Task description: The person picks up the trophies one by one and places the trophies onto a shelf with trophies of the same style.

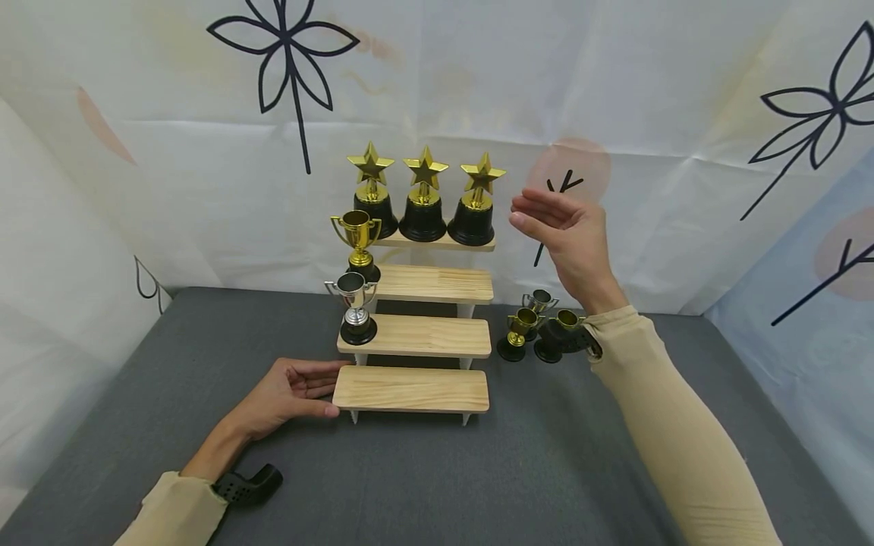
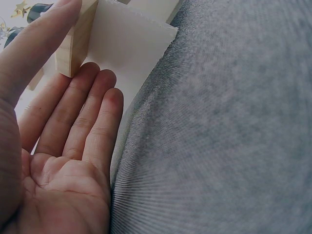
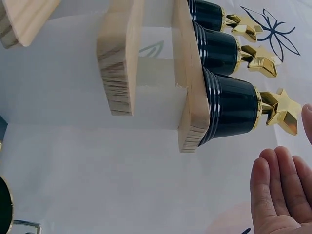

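A four-tier wooden display stand [image 1: 430, 388] stands on the table. My left hand [image 1: 300, 390] is at the left end of its lowest step, fingers extended; in the left wrist view the fingertips [image 2: 87, 70] are right at the wooden edge. On the top step are three gold star trophies [image 1: 425, 208] with black bases. My right hand [image 1: 563, 235] is raised beside the rightmost star trophy [image 3: 234, 105], fingers straight, holding nothing. A gold cup trophy [image 1: 358, 239] is on the second step from the top, at its left end, and a silver cup trophy [image 1: 355, 303] below it.
Right of the stand, two gold cup trophies [image 1: 522, 322] and a silver one [image 1: 539, 299] stand close together on the grey table [image 1: 423, 485], partly behind the right wrist's black camera strap. A white printed cloth [image 1: 478, 76] hangs behind the stand.
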Action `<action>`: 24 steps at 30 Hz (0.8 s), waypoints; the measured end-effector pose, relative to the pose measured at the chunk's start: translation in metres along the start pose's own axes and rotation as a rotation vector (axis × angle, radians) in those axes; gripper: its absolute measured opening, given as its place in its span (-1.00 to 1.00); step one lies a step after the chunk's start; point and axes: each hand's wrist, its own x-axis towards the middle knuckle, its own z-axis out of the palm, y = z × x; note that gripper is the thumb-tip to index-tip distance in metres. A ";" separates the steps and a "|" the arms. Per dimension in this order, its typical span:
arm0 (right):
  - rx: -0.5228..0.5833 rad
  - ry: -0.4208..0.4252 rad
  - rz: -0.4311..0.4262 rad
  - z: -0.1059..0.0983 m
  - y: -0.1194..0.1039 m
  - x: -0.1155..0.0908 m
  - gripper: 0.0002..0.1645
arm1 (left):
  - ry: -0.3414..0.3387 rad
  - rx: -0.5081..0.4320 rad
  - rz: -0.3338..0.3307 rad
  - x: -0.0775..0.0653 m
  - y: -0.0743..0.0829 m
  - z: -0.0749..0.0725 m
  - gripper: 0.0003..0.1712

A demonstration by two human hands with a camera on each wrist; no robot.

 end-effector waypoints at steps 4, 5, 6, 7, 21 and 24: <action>-0.018 0.006 -0.003 -0.002 0.001 -0.006 -0.44 | -0.006 -0.007 0.001 0.000 0.000 0.000 -0.15; -0.023 0.008 -0.004 -0.002 0.002 -0.007 -0.44 | -0.008 -0.011 0.002 0.000 0.000 0.000 -0.15; -0.026 0.009 -0.005 -0.003 0.002 -0.008 -0.44 | -0.009 -0.013 0.003 0.000 -0.001 0.000 -0.15; -0.025 0.011 -0.005 -0.003 0.002 -0.010 -0.44 | -0.010 -0.016 0.005 0.000 -0.001 -0.001 -0.15; -0.042 0.017 -0.009 -0.010 0.007 -0.032 -0.50 | -0.008 -0.013 0.007 0.000 -0.001 -0.001 -0.15; -0.049 0.019 -0.007 -0.010 0.008 -0.036 -0.48 | -0.010 -0.015 0.008 0.000 -0.001 -0.001 -0.15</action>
